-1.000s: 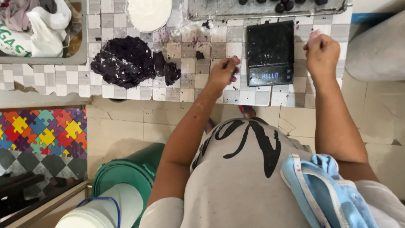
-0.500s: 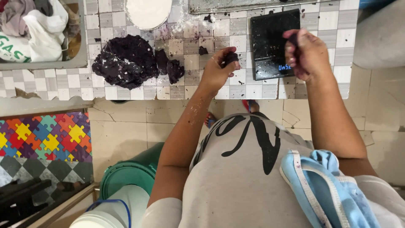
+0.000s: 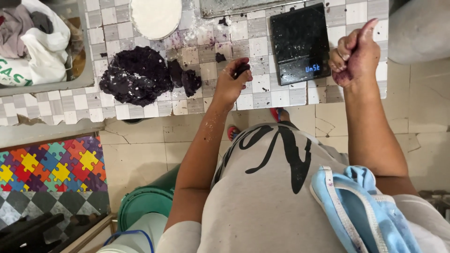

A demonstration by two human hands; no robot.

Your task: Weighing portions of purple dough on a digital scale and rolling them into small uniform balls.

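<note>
The left hand (image 3: 232, 84) pinches a small dark purple dough piece (image 3: 242, 69) over the tiled counter (image 3: 253, 96), left of the black scale (image 3: 300, 42); the right hand (image 3: 356, 58) is curled shut, holding nothing visible. The piece looks soft, light and sticky; best cupped underneath, not squeezed.

My left hand (image 3: 232, 84) pinched a dark dough piece (image 3: 242, 69); my right hand (image 3: 355, 58) hovered fisted beside the scale (image 3: 300, 42).

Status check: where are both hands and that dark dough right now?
Left hand pinching a small dough piece over the tiled counter. Right hand fisted beside the black scale; contents hidden. Big dough mound left, apart. Nothing between.
</note>
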